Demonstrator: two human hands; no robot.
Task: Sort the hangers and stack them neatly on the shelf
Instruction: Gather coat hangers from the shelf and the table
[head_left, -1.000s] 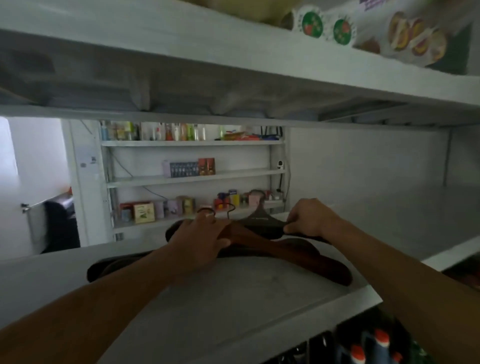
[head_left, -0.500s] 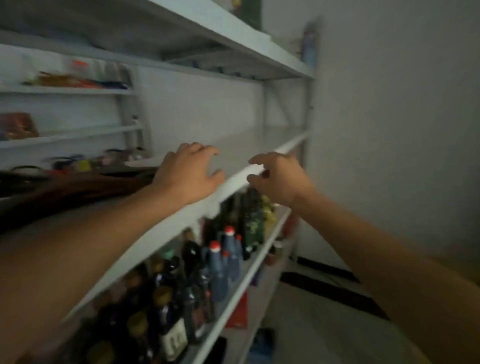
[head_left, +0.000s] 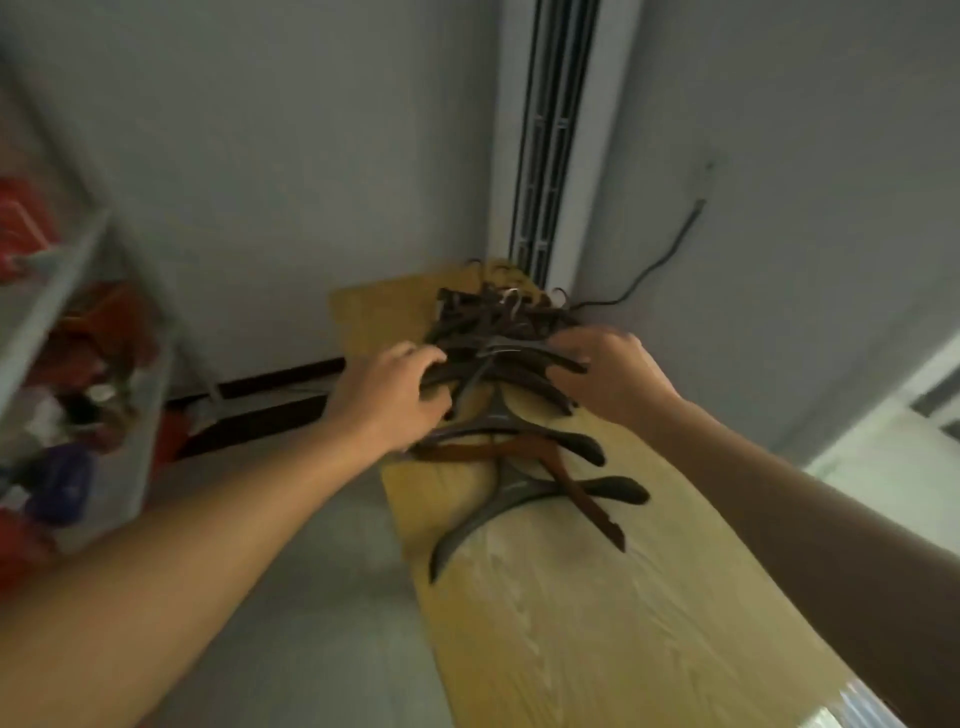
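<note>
1. A tangled pile of dark hangers (head_left: 498, 332) lies at the far end of a yellow wood-grain surface (head_left: 597, 613), against the wall.
2. The left hand (head_left: 387, 400) curls its fingers round the left ends of dark hangers at the pile's near edge.
3. The right hand (head_left: 605, 374) grips their right ends.
4. A brown wooden hanger (head_left: 524, 452) and a grey hanger (head_left: 498, 501) lie loose just nearer.
</note>
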